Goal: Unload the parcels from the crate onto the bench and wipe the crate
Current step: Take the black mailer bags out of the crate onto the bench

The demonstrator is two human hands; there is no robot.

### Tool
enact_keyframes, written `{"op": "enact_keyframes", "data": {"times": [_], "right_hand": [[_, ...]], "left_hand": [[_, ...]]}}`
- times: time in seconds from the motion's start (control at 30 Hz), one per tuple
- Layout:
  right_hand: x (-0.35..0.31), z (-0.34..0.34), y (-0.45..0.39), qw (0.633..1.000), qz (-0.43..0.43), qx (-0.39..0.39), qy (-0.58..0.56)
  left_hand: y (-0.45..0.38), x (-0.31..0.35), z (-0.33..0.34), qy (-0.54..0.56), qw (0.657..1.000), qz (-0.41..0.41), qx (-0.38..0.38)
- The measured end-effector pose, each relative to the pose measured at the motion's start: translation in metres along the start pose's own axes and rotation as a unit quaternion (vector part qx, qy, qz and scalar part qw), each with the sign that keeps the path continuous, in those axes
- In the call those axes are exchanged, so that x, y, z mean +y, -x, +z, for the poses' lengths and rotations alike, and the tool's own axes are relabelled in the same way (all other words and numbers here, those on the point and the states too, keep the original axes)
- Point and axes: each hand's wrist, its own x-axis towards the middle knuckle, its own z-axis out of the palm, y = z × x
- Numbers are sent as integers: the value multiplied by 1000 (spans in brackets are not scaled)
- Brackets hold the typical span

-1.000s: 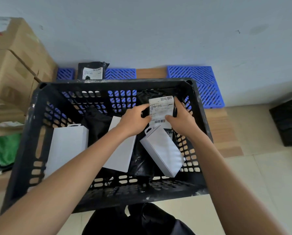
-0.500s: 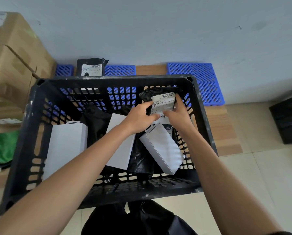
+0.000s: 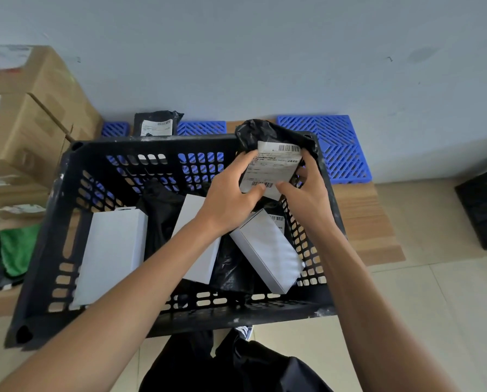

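Two bare hands hold one black bag parcel (image 3: 260,134) up at the far right corner of the black crate (image 3: 44,250). The parcel is lifted as high as the crate's top edge. It has a white label (image 3: 273,168) with bar codes on it.

The left hand (image 3: 228,199) holds the left side of the parcel. Its fingers (image 3: 246,161) are curled round the left edge of the label, and its thumb presses the bottom of the label. The right hand (image 3: 307,199) holds the right side. Its fingers (image 3: 307,159) are curled round the right edge, and its thumb touches the bottom of the label, just beside the other thumb. So the parcel sits between the two hands, pinched from both sides.

More parcels lie in the crate below the hands. There is a big white box (image 3: 112,256) on the left, a white box in the middle (image 3: 191,222) partly hidden by the left arm, and a tilted white box (image 3: 267,250) on the right. Black bags (image 3: 160,210) lie between them.

The crate stands on a brown counter (image 3: 364,219). Another black parcel (image 3: 156,124) stands behind the crate, by the wall, on blue plastic grids (image 3: 338,148). Brown cardboard boxes (image 3: 24,117) are stacked on the left. A green cloth (image 3: 16,247) lies below them, near the crate's left side.
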Motion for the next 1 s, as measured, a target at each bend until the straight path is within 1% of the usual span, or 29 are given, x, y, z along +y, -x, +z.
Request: {"op": "enact_keyframes", "data": {"times": [0.1,0.17,0.3,0.43,0.53,0.6,0.67,0.77,1.0], "right_hand": [[-6,-1,9,999,-14,9,-36],[-8,-2,13,998,-19,11,-65],[-12,-6,20,994,-18,2,-106],[-18,-13,24,991,-30,-2,-132],[-23,-18,27,987,-46,0,-151],[-27,-21,29,985,-44,7,-167],[-30,-24,30,982,-46,8,-184],[-34,-29,32,980,-56,3,-191],[-33,-31,40,985,-97,-52,-131]], "left_hand": [[5,8,-6,-40,998,47,34],[8,14,-11,-68,995,61,46],[14,24,-18,-84,993,69,47],[19,32,-25,-67,993,81,53],[23,38,-28,-99,987,112,57],[24,40,-30,-108,986,119,52],[24,42,-31,-103,987,110,50],[23,45,-32,-56,993,89,52],[26,34,-36,9,997,40,60]]}}
